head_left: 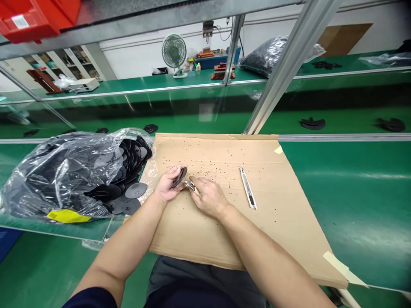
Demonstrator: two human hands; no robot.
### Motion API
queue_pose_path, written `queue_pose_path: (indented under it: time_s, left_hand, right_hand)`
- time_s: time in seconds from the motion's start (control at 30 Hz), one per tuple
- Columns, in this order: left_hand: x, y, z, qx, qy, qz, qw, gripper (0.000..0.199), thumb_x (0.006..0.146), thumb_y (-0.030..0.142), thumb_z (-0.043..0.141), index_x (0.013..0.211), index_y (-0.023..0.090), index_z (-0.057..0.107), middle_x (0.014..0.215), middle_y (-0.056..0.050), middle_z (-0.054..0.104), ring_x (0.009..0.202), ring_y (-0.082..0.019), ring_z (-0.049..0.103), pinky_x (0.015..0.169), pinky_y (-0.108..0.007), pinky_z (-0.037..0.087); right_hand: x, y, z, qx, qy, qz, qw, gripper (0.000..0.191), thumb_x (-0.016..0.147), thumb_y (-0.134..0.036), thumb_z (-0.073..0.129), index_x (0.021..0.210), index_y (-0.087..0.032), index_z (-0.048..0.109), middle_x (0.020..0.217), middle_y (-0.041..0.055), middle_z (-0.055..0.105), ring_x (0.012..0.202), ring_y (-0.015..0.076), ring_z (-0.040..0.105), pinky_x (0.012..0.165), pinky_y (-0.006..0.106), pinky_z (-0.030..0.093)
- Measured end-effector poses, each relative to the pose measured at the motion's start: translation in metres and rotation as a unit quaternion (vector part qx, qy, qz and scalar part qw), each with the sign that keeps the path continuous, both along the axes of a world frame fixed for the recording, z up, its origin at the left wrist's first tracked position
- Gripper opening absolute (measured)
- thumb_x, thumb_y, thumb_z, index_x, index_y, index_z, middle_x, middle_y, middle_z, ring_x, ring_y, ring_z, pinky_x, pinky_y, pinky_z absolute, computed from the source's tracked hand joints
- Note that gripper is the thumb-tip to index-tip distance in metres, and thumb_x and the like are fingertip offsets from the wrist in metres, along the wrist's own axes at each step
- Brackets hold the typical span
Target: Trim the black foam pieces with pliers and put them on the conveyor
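My left hand grips a black oval plastic part, tilted up on its edge. Wrapped around a small pair of cutting pliers is my right hand; their metal jaws point left, close to the part's lower edge. Whether the jaws touch the part I cannot tell. Both hands are above a cardboard sheet strewn with tiny black bits. To their right on the cardboard lies a utility knife. Left of my hands, more black oval parts spill out of a clear plastic bag.
A metal post rises behind the cardboard's far edge. Past it runs a green conveyor belt carrying scattered black parts. A fan stands on the far bench. A red bin sits on the shelf at upper left.
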State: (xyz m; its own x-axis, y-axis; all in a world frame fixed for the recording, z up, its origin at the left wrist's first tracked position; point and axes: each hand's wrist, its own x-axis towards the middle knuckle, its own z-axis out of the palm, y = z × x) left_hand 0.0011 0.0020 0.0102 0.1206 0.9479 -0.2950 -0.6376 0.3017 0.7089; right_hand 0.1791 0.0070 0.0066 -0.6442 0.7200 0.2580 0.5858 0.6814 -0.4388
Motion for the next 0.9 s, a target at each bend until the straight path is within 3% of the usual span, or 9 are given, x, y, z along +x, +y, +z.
queue_pose_path:
  time_s: [0.2,0.53,0.9]
  left_hand:
    - [0.001,-0.001,-0.002,0.016,0.007,-0.027,0.999,0.027,0.072,0.021,0.071,0.096,0.015,0.061,0.064,0.003,0.049,0.034,-0.004,0.032,0.032,-0.015,0.021]
    - [0.004,-0.002,0.002,0.018,0.009,-0.035,0.999,0.024,0.074,0.021,0.068,0.096,0.014,0.062,0.064,0.003,0.048,0.034,-0.003,0.032,0.032,-0.015,0.023]
    - [0.004,-0.002,-0.003,-0.003,0.049,-0.011,0.999,0.035,0.066,0.025,0.076,0.096,0.013,0.062,0.063,0.002,0.047,0.039,-0.004,0.034,0.033,-0.014,0.021]
  right_hand:
    - [0.001,-0.001,0.005,-0.016,-0.036,0.001,0.999,0.036,0.090,-0.025,0.052,0.125,-0.016,0.054,0.097,0.0061,0.063,0.085,0.0216,0.059,0.076,0.029,0.047]
    - [0.000,-0.004,0.007,-0.021,-0.065,-0.004,0.998,0.029,0.091,-0.026,0.049,0.118,-0.019,0.055,0.094,0.0050,0.062,0.084,0.0212,0.059,0.071,0.028,0.042]
    - [0.000,-0.004,0.012,-0.033,-0.098,-0.007,0.995,0.023,0.087,-0.022,0.049,0.108,-0.019,0.058,0.091,0.0041,0.063,0.081,0.0213,0.060,0.068,0.029,0.042]
